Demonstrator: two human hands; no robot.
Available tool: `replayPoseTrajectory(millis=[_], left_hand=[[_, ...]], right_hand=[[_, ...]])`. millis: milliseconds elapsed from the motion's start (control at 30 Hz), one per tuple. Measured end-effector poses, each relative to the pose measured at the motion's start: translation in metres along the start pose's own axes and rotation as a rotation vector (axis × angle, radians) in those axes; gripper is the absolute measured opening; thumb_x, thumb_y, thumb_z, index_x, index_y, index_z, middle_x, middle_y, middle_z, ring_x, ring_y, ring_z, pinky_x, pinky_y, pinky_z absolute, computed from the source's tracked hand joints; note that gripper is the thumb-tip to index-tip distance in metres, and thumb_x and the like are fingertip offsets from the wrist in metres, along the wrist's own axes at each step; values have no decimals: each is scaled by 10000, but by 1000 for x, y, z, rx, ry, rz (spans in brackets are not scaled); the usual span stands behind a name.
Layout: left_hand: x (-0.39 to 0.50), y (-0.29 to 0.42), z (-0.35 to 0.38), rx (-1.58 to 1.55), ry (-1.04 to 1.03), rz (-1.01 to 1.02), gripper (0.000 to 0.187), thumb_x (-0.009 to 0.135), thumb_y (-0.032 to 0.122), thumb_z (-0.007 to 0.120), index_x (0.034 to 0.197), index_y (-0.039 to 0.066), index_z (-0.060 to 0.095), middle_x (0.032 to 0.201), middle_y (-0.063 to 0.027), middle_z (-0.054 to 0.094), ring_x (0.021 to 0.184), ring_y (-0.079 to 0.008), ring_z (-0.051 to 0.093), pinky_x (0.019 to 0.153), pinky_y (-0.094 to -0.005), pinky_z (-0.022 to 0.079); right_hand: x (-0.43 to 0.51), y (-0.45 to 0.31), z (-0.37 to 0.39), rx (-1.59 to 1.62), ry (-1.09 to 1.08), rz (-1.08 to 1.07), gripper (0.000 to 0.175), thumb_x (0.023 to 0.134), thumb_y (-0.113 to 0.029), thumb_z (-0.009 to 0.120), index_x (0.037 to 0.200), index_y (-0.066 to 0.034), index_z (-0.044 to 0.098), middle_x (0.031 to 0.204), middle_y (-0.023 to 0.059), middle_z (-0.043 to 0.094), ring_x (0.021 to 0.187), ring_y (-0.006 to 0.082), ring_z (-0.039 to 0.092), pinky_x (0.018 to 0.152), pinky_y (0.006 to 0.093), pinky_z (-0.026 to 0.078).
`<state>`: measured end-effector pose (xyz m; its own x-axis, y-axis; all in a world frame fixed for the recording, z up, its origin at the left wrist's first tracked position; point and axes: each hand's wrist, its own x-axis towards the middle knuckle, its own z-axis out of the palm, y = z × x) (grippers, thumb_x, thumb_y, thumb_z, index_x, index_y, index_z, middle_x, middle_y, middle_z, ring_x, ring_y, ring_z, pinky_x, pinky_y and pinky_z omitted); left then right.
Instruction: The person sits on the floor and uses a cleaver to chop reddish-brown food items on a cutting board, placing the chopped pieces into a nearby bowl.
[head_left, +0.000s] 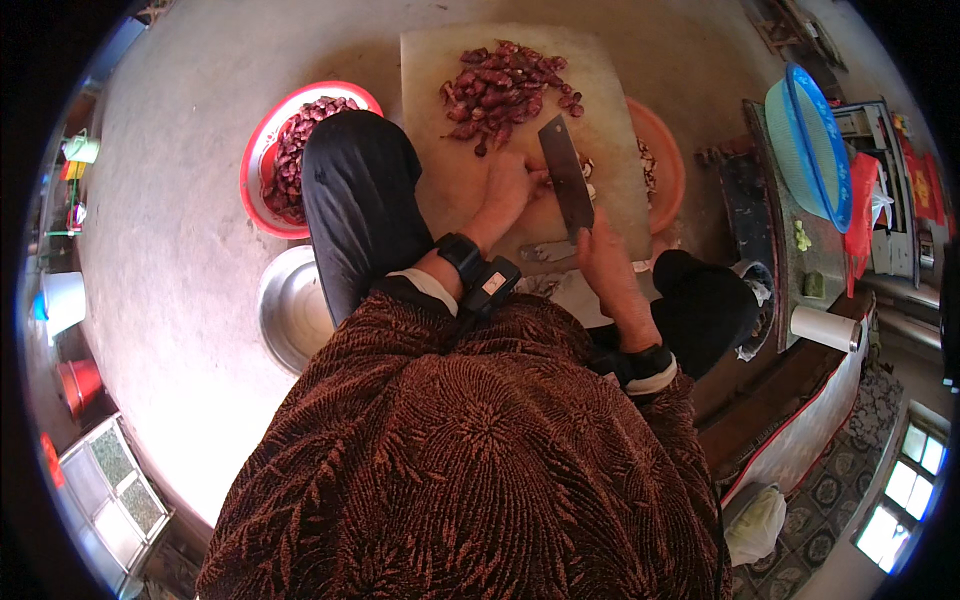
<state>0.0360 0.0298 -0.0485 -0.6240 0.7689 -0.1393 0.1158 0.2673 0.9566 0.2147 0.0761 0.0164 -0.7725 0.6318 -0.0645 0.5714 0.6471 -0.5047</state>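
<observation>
My right hand (606, 262) grips the handle end of a cleaver (566, 172), its broad dark blade slanting over a pale cutting board (431, 82). Close to the blade's left side, my left hand (517, 180) has its fingers curled on a red tuber, mostly hidden by the fingers and blade. Pale cut slices (588, 166) show just right of the blade. Towards the board's far side lies a heap of knobbly red tubers (499, 94). A flat grey object (547, 251) rests at the near edge, partly hidden. Beyond the board's right edge, an orange basin (671, 180) holds cut pieces.
A red-rimmed basin (251, 172) of red tubers stands left, partly behind my knee. Nearer is a metal basin (281, 319). On the right, a blue-rimmed basket (814, 142) and a white flask (825, 328) rest on a ledge. A bucket (757, 289) stands beside my right knee.
</observation>
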Motion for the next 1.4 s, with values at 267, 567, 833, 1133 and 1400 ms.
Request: replayPoseTrajectory(millis=[267, 567, 833, 1133, 1400], left_hand=[[4, -7, 5, -9, 39, 9, 96, 775, 42, 669, 730, -42, 654, 555, -117, 609, 490, -165, 614, 459, -290, 464], [9, -13, 8, 165, 44, 59, 89, 769, 54, 675, 754, -32, 658, 624, -141, 633, 544, -195, 632, 510, -330, 479], [5, -13, 4, 167, 65, 122, 115, 702, 95, 707, 761, 4, 671, 672, -184, 620, 658, -333, 621, 602, -398, 487], [8, -12, 9, 100, 74, 80, 99, 762, 90, 649, 815, 11, 681, 735, -190, 634, 700, -310, 634, 640, -385, 495], [4, -3, 1, 217, 17, 108, 148, 762, 85, 637, 889, 16, 667, 738, -203, 630, 716, -338, 628, 672, -397, 502]], right_hand=[[-1, 2, -8, -107, -7, -85, 350, 873, -106, 510, 1173, 44, 408, 804, 299, 578, 780, 466, 557, 639, 513, 434], [20, 5, 5, -108, -43, -71, 199, 861, -79, 490, 1025, 8, 418, 782, 295, 567, 774, 479, 545, 635, 542, 413], [34, 12, 23, -18, -67, 51, 254, 867, -105, 478, 1087, 7, 416, 886, 296, 583, 847, 478, 549, 685, 524, 425], [22, 26, 11, 123, 119, -3, 338, 902, -137, 466, 1164, 71, 424, 888, 304, 580, 827, 478, 563, 688, 504, 455], [7, 15, 5, 121, 70, -18, 311, 887, -147, 486, 1138, 32, 444, 884, 298, 578, 848, 478, 553, 699, 496, 443]])
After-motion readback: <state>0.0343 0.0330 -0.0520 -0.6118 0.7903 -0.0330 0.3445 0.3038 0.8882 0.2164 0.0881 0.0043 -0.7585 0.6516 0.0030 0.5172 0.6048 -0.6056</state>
